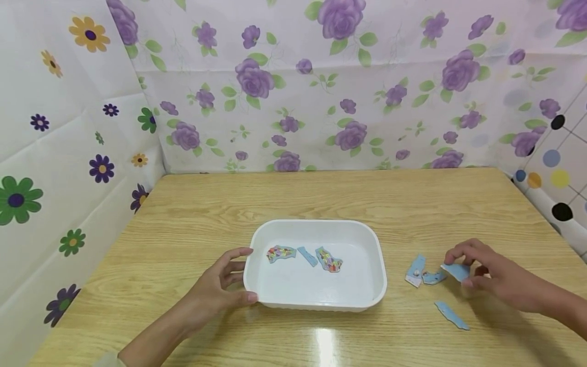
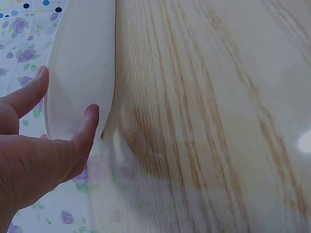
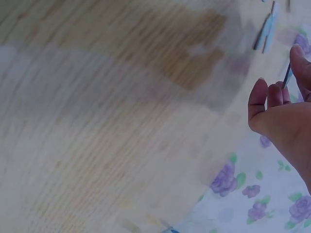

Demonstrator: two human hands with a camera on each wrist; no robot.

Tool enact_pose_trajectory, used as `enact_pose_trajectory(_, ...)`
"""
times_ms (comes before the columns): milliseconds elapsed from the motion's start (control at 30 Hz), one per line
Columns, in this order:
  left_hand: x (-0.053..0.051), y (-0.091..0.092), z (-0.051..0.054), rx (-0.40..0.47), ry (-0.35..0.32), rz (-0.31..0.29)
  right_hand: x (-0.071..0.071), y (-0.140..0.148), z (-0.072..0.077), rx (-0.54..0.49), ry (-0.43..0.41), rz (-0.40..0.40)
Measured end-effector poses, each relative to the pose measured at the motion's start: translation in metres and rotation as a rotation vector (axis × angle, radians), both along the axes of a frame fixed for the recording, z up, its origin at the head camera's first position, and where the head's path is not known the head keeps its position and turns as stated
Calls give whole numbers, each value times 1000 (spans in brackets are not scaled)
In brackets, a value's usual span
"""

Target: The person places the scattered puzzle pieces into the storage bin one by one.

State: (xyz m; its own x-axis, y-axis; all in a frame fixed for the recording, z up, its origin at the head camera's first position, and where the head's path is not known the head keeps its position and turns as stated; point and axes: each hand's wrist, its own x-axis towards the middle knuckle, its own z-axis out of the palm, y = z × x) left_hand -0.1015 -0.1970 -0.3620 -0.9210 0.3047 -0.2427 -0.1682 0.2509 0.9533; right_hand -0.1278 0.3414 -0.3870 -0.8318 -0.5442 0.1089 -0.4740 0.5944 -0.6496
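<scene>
As the spread left hand (image 1: 219, 283) touches a tray (image 1: 293, 288), the right hand (image 1: 500, 278) pinches a blue piece (image 1: 457, 271).

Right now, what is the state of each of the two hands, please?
Left hand: open, touching the white tray.
Right hand: closed, pinching a light blue piece.

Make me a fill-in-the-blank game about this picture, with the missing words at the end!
1. Inside the white rectangular plastic tray lie ____ small flat pieces.
2. The bare hand beside the tray is the person's ____ hand.
3. The other bare hand pinches a thin flat piece coloured light ____.
4. The light-brown tabletop is patterned like ____.

Missing words: three; left; blue; wood.
</scene>
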Motion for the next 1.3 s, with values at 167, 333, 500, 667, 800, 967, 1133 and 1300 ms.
enact_pose_trajectory(167, 0, 0, 1, 1, 0, -1, -3, -1, 9, -20, -18, -8)
enact_pose_trajectory(333, 0, 0, 0, -1, 3, 1, -5, -3, 18, -42, -26, -6)
enact_pose_trajectory(500, 0, 0, -1, 3, 2, -1, -9, -5, 23, -37, -16, -13)
enact_pose_trajectory(667, 1, -1, -1, 2, 11, -15, -13, -6, 25, -56, -5, 4)
enact_pose_trajectory(800, 1, -2, -1, 3, 10, -19, -14, -6, 27, -57, -8, -1)
enact_pose_trajectory(967, 1, -1, -1, -1, 11, -19, -15, -9, 30, -51, 5, -2)
enact_pose_trajectory(1133, 1, -1, -1, -4, 7, -4, -18, -15, 31, -69, -7, 31)
enact_pose_trajectory(1300, 0, -1, -1, 0, 7, -11, -20, -19, 32, -65, -4, 44)
